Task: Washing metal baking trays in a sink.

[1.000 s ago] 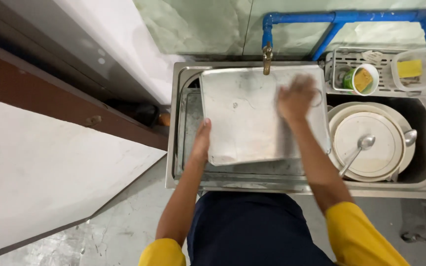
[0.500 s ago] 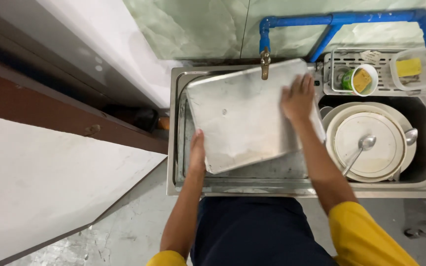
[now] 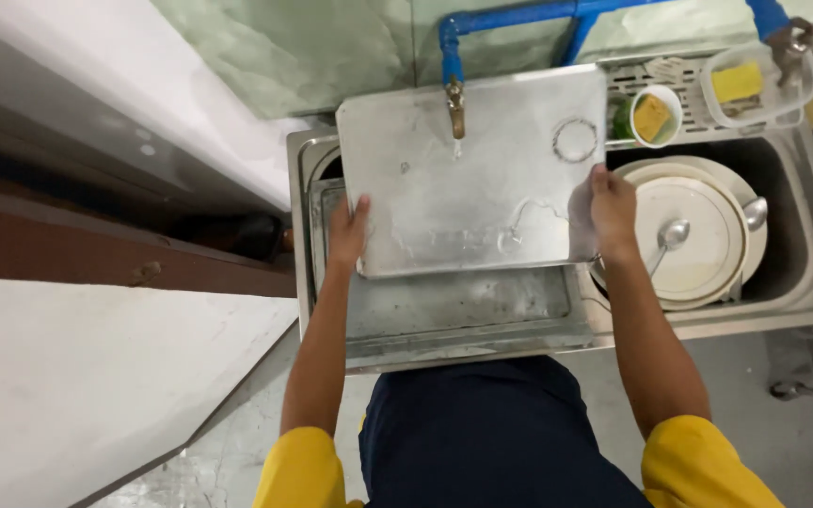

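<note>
My left hand and right hand grip opposite edges of the metal tray, held flat over the sink beneath the brass tap; a clear tub with a yellow block sits back right.

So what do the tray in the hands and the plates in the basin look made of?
The tray looks like bare metal, probably steel or aluminium: dull grey sheen, wet streaks, thin rolled rim. The plates look like glazed ceramic or melamine: smooth, cream-white, glossy; the picture cannot settle which.
</note>
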